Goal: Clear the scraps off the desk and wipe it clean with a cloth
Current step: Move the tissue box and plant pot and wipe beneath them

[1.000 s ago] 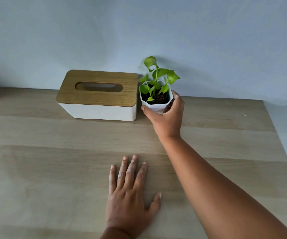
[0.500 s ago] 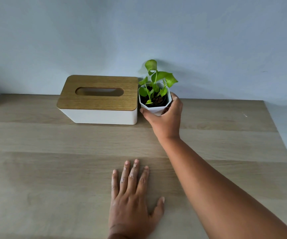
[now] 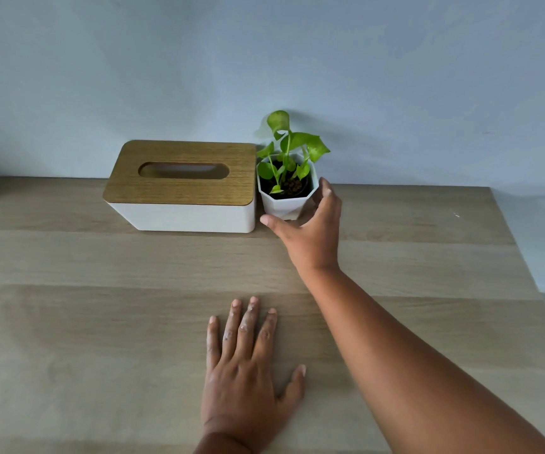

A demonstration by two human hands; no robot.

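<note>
Desk [image 3: 100, 322] lies flat under left hand [image 3: 248, 381] fingers [image 3: 248, 326].

Soft even daylight, faint shadows behind plant [image 3: 292, 149]; sharp, edges slightly warped.

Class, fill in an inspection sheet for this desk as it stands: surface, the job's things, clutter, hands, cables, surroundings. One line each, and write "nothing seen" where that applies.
Surface: light wooden desk, bare across the front; one tiny pale speck near the far right edge.
Job's things: cloth, nothing seen; scraps, only that speck, too small to identify.
Clutter: white tissue box with wooden lid at the back; white potted plant close beside it on the right.
Hands: left hand flat on the desk, fingers straight; right hand cupped round the pot.
Cables: nothing seen.
Surroundings: plain pale wall behind the desk.
</note>
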